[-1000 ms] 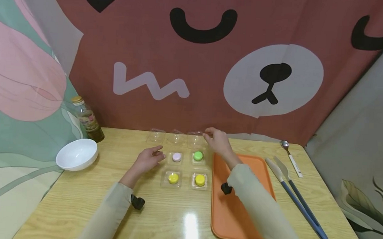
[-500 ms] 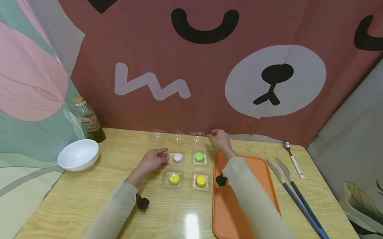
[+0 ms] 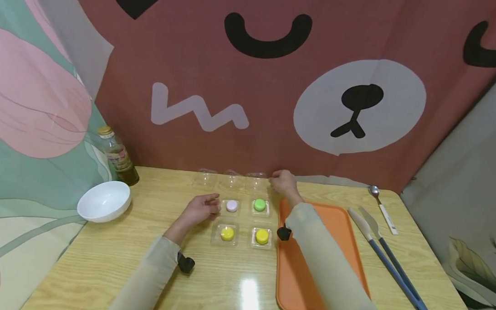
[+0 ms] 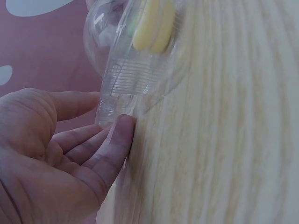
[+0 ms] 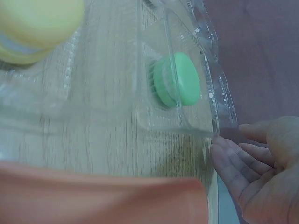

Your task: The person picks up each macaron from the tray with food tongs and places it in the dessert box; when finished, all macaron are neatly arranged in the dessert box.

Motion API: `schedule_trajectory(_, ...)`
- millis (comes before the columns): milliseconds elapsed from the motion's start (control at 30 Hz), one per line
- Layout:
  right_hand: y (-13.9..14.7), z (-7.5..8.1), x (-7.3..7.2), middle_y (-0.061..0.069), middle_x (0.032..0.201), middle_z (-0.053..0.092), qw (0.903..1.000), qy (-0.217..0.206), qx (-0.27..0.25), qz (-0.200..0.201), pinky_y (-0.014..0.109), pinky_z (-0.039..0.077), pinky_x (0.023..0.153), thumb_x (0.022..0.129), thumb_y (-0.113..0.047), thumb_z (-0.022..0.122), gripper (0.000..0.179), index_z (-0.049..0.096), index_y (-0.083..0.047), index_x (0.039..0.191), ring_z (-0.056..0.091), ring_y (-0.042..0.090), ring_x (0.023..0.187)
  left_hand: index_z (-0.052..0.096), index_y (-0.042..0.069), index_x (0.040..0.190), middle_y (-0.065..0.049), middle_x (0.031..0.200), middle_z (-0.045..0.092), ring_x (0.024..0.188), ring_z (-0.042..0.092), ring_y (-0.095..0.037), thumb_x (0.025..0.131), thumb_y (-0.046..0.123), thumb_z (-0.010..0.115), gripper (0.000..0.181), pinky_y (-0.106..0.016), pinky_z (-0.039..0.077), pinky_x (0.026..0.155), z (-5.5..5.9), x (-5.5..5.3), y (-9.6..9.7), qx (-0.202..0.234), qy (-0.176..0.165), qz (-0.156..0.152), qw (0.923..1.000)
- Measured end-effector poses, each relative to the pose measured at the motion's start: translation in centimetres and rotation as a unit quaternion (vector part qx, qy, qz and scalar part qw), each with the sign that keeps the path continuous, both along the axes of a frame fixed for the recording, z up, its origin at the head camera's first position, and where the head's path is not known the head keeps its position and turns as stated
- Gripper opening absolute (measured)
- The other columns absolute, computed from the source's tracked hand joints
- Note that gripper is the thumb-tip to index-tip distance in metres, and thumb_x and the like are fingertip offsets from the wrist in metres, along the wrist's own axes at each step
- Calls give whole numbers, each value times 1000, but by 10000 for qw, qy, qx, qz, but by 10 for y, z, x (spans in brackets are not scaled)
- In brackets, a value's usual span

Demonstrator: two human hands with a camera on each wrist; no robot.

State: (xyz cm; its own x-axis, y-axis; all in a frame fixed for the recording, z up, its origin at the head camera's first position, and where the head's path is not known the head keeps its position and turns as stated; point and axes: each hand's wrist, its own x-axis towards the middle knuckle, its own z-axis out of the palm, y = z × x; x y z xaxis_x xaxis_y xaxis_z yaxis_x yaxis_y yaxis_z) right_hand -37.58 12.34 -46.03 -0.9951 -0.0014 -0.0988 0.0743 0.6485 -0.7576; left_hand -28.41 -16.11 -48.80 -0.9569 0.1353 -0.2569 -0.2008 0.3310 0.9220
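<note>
Though farther earlier, left hand reaches lilac macaron box, right hand near lid; fingers pinching: unclear.

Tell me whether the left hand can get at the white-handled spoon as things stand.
Probably not easily: the left hand is by the lilac macaron, the spoon lies near the right edge of the table, and the right arm stretches across between them.
</note>
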Motion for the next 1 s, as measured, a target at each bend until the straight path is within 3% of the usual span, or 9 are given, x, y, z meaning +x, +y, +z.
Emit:
schedule_trajectory(233,-6,-2,-3,25,115,73,9995,-36,-323,-2,32,64,70,99,-9,60,38,61,5,135,77,31,87,44,4,153,-23,150,51,117,68,-30,99,8,62,57,-34,62,85,-1,1,1,14,-31,14,10000)
schedule_trajectory(400,-8,-5,-7,25,104,75,9991,-138,-406,10,31,64,68,98,-9,61,34,65,5,129,78,30,83,43,4,153,-23,151,50,120,67,-31,100,9,62,57,-34,61,87,-2,1,0,-3,-15,-20,10000)
schedule_trajectory(567,-10,-10,-10,24,96,77,9988,-216,-428,-1,29,62,62,96,-7,60,34,66,5,127,77,25,73,43,3,153,-23,152,49,122,65,-33,100,8,61,57,-36,61,89,-2,1,0,96,-4,-27,10000)
schedule_trajectory(733,-10,-11,-9,23,99,76,9993,-139,-339,-21,25,60,58,96,-5,58,34,66,4,128,74,18,67,44,4,153,-23,151,51,118,68,-31,99,8,62,56,-36,61,88,-2,1,2,82,13,-18,10000)
schedule_trajectory(833,-9,-9,-9,24,102,76,9989,-109,-448,-56,25,60,58,97,-5,59,34,66,4,128,74,18,67,44,5,153,-22,150,51,115,69,-30,100,9,62,56,-36,61,88,-2,1,2,50,7,-4,10000)
schedule_trajectory(1000,-3,-3,-8,26,108,74,9966,-132,-812,-34,30,63,64,98,-6,59,36,62,5,132,77,29,81,42,4,154,-24,150,51,117,68,-32,100,8,61,57,-36,61,89,-1,0,0,92,17,-28,10000)
